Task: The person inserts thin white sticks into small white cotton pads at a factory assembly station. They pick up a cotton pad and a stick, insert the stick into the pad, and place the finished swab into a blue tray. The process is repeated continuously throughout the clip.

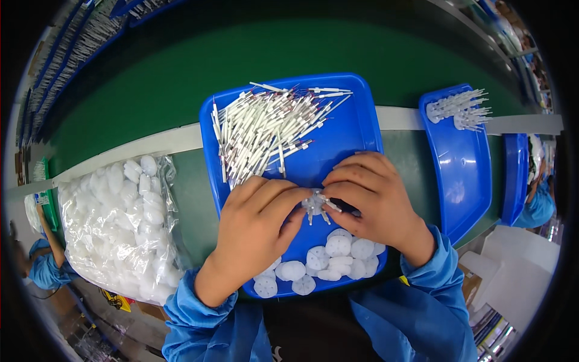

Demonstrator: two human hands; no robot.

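Note:
Between my two hands, over the middle of a blue tray (356, 130), is a small translucent white plastic disc (313, 203) with several thin white sticks standing out of it toward me. My left hand (254, 220) is closed and pinches the disc from its left side. My right hand (379, 196) is closed too, its fingertips at the disc's right edge on a thin white stick (333, 207). The fingers partly hide where stick and disc meet. A heap of thin white sticks with fine wire ends (262, 133) fills the tray's far left. Loose white discs (338, 245) lie along its near edge.
A clear bag full of white plastic discs (114, 229) lies left of the tray. To the right, another blue tray (461, 181) holds disc pieces bristling with sticks (458, 110) at its far end. Co-workers in blue sleeves (534, 211) are at both sides.

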